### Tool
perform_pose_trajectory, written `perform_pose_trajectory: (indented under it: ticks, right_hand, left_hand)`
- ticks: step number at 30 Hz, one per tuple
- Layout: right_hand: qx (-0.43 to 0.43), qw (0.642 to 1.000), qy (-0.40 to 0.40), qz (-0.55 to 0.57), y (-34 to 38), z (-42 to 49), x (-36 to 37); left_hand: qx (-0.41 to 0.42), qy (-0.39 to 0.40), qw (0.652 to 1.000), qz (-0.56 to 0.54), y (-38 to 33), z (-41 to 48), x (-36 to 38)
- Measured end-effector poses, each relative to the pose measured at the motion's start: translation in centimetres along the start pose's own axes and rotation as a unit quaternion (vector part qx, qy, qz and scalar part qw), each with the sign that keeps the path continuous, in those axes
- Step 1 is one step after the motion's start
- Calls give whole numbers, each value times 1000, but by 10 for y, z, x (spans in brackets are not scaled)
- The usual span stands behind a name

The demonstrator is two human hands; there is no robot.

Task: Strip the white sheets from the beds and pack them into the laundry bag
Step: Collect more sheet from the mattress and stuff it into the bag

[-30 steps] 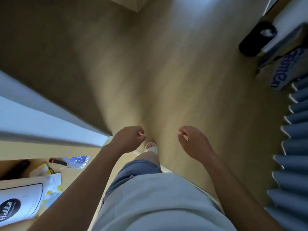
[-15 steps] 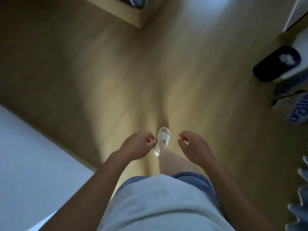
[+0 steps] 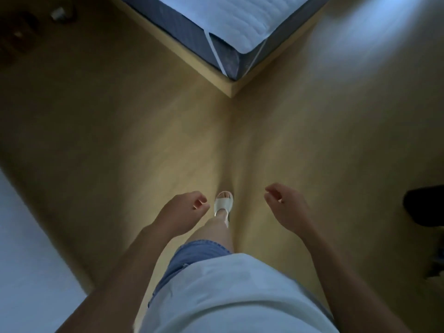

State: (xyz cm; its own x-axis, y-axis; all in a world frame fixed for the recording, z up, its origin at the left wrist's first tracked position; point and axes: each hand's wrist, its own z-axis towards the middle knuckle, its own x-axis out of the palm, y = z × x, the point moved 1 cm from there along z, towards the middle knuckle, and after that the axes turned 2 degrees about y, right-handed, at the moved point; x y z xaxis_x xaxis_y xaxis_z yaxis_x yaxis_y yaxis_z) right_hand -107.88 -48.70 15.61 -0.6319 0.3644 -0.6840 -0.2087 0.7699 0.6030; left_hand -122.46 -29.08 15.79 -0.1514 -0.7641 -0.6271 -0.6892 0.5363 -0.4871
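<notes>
Over the wooden floor [image 3: 120,140], the left hand [image 3: 182,212] and right hand [image 3: 286,207] hang apart, each grip slack, fingers loosely curled round nothing. A white sandal [image 3: 222,204] shows between them. Ahead, a white quilted pad [image 3: 240,22] is strapped over a dark mattress [image 3: 230,61] at the bed's corner. A blurred white sheet [image 3: 28,248] fills the lower-left corner.

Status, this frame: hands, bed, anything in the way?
Left hand, right hand: empty, loosely curled. Bed corner ahead, white pad strapped on. Dark object at right edge.
</notes>
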Motion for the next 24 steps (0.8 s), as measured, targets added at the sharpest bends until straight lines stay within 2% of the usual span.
perform_pose_trajectory:
  ticks: [7, 12, 17, 21, 24]
  right_hand:
    - [25, 1000, -7, 10, 21, 166, -100]
    - [53, 999, -7, 7, -2, 261, -179]
    - [30, 999, -1, 13, -39, 382, -266]
    - [-24, 998, 50, -28, -41, 481, -341]
    - [-41, 993, 85, -64, -32, 540, -375]
  left_hand:
    - [48, 48, 996, 60, -120, 182, -105]
    - [93, 65, 991, 73, -233, 306, -134]
    - [83, 69, 990, 87, -332, 413, -143]
    - [42, 67, 996, 37, -406, 476, -167]
    - [19, 59, 998, 14, -436, 512, -190]
